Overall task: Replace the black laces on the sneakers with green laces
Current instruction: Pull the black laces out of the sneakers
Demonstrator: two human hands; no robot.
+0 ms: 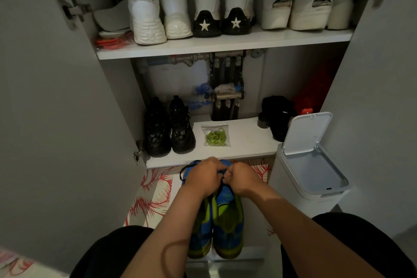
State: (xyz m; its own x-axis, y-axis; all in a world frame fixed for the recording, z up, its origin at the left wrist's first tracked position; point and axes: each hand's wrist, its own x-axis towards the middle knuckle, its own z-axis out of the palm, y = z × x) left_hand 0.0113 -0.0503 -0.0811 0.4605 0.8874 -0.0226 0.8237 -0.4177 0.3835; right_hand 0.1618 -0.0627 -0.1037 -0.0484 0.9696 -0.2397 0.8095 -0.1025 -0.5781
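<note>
Lower shelf (248,142): open gap btwn black shoes (169,128) & bin lid (304,133), lace bag (216,135) inside.

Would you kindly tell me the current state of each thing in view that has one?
doors: open.
bin lid: raised.
green laces: bagged, lying on the lower shelf, untouched.
sneakers: side by side, not yet relaced.
black lace: on the sneakers, one loop loose.
left hand: grips the black lace.
right hand: pinches the black lace.
</note>
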